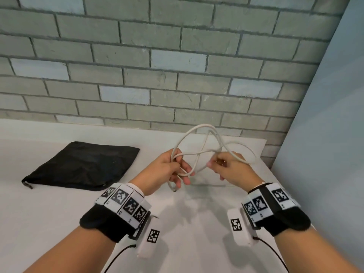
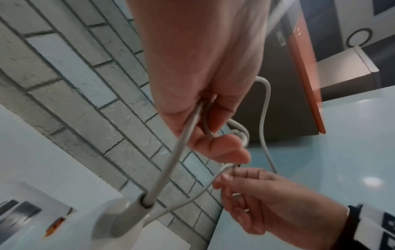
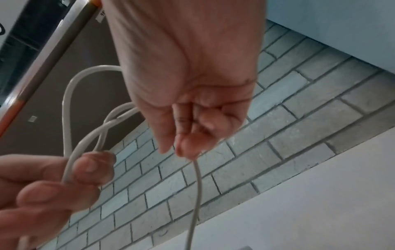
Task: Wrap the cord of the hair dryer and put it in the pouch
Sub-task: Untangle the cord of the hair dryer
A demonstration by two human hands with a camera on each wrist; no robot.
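Observation:
A white cord [image 1: 199, 131] loops in the air above the white table [image 1: 59, 213]. My left hand [image 1: 173, 166] grips several gathered loops of it. My right hand [image 1: 218, 164] pinches a strand just to the right, another loop draped over its back. In the left wrist view the cord [image 2: 171, 162] runs down from my left hand [image 2: 205, 118] into the white hair dryer [image 2: 119, 218] at the bottom left. The right wrist view shows my right hand [image 3: 183, 147] pinching a strand [image 3: 196, 194] that hangs down. A flat black pouch [image 1: 84, 166] lies on the table to the left.
A grey brick wall [image 1: 177, 66] stands behind the table. A pale blue panel [image 1: 325, 134] closes off the right side. A white rectangular block [image 1: 246, 146] lies against the wall behind my hands.

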